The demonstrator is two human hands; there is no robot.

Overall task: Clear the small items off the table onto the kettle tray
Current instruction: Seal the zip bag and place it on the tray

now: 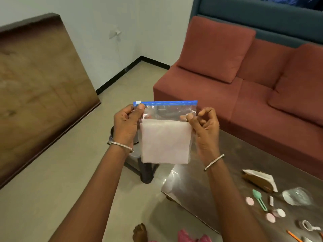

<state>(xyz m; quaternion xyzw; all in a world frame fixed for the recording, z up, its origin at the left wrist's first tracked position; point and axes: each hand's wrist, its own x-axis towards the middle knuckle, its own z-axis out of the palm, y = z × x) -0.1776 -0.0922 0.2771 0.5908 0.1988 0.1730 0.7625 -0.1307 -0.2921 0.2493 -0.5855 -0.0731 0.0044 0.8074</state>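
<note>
Both hands held a clear zip bag (pixel 166 130) upright in the air, well above the floor and apart from the worktop (pixel 201 186). The left hand (pixel 125 126) pinched the bag's upper left corner, its thumb pressed on the front just under the white slider (pixel 138 102) at the left end of the blue zip strip (pixel 167 102). The right hand (pixel 204 130) pinched the bag's right edge just below that strip between thumb and forefinger, its other fingers loosely curled behind. A folded whitish sheet (pixel 165 141) filled the lower part of the bag. Each wrist wore a thin bangle.

Below and to the right of the bag lay the dark, glossy worktop, its near corner just under the bag's lower right. Farther right of the bag, on the worktop, sat a brown pouch with white paper (pixel 258 180), a mint-green spoon-shaped tool (pixel 259 198), a crumpled clear plastic piece (pixel 297 196), a small white sachet (pixel 271 200), two pink round pads (pixel 249 201) and a white round pad (pixel 280 213), all near one another. An orange pencil (pixel 294 237) lay at the lower right edge of the view.

Behind the bag's lower left, a dark object (pixel 146 172) stood on the floor, mostly hidden; I could not tell what it was. A red sofa (pixel 244 102) stood behind and right of the bag, and a wooden board (pixel 43 84) leaned far to its left.
</note>
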